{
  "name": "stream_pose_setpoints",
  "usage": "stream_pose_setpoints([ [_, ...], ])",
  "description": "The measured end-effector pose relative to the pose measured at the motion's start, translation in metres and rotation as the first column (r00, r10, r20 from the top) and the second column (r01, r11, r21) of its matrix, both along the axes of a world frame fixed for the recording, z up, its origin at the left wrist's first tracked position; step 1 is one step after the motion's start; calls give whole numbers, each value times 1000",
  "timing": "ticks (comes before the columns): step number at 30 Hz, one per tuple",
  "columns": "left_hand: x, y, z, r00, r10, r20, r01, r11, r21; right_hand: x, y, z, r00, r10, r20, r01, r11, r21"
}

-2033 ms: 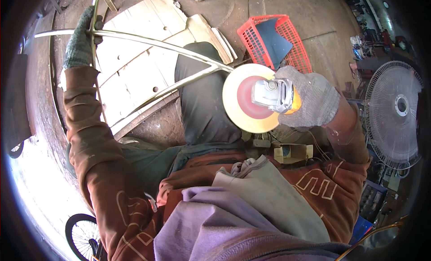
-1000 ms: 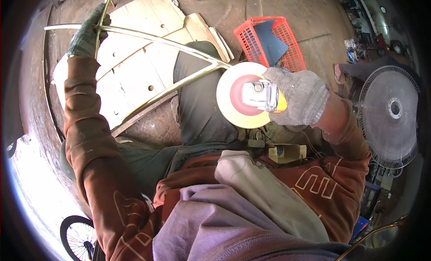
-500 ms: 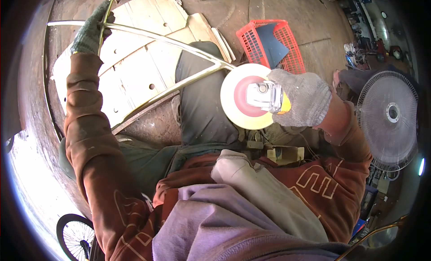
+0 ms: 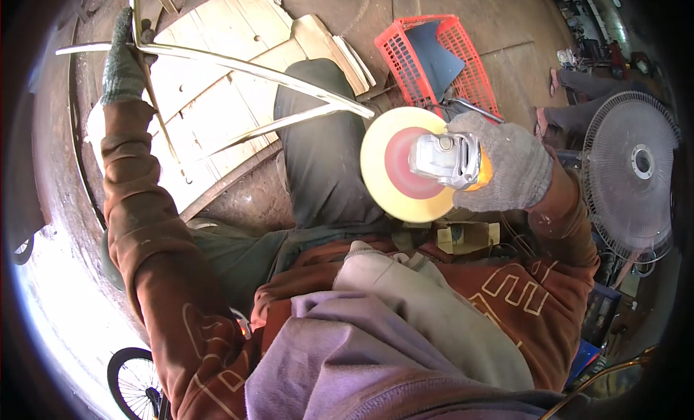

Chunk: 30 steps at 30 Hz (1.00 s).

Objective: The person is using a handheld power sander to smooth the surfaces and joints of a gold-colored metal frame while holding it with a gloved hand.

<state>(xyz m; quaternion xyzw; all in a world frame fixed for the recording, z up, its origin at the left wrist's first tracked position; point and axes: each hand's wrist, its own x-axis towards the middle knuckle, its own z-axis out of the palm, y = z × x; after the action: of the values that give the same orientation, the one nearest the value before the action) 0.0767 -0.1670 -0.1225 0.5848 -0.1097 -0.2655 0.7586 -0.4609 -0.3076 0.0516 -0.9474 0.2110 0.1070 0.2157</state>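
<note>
the 2 gloved hands were well apart. at 10 o'clock, the left hand (image 4: 123,73) was curled closed around the metal frame (image 4: 246,66) where its tubes crossed. at 2 o'clock, the right hand (image 4: 510,163) was clamped around the grinder (image 4: 444,157), its fingers mostly hidden.

the cardboard (image 4: 231,95) lay under the frame toward 11 o'clock, and a trousered knee (image 4: 318,149) rose beneath the forked end. the red crate (image 4: 478,76) stood on the floor at 1 o'clock, just past the right hand; a fan (image 4: 629,163) was at 3 o'clock, and another person's legs (image 4: 578,116) at 2.

the frame reached from 10 o'clock to near 12, thin, shiny and pale gold, with 2 tubes meeting near its tip. that tip was just beside the yellow-rimmed, red-centred disc (image 4: 397,163); contact could not be told.
</note>
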Motion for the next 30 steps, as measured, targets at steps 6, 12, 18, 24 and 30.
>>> stream_pose_setpoints([
  [6,-4,7,8,999,41,20,-41,999,-10,9,-5,-8,995,96,11,-96,994,-50],
  [12,-2,7,5,999,-22,31,21,1000,5,15,-8,-13,998,64,-14,-64,997,-36],
  [18,11,9,-4,1000,7,24,-8,999,42,28,-10,-11,995,90,-38,-89,996,17],
  [24,16,11,-8,999,-34,32,34,999,4,25,-14,-9,994,66,-83,-65,998,16],
  [30,14,5,-16,999,-49,-8,50,999,4,9,-13,-11,1000,13,-26,-11,998,69],
])
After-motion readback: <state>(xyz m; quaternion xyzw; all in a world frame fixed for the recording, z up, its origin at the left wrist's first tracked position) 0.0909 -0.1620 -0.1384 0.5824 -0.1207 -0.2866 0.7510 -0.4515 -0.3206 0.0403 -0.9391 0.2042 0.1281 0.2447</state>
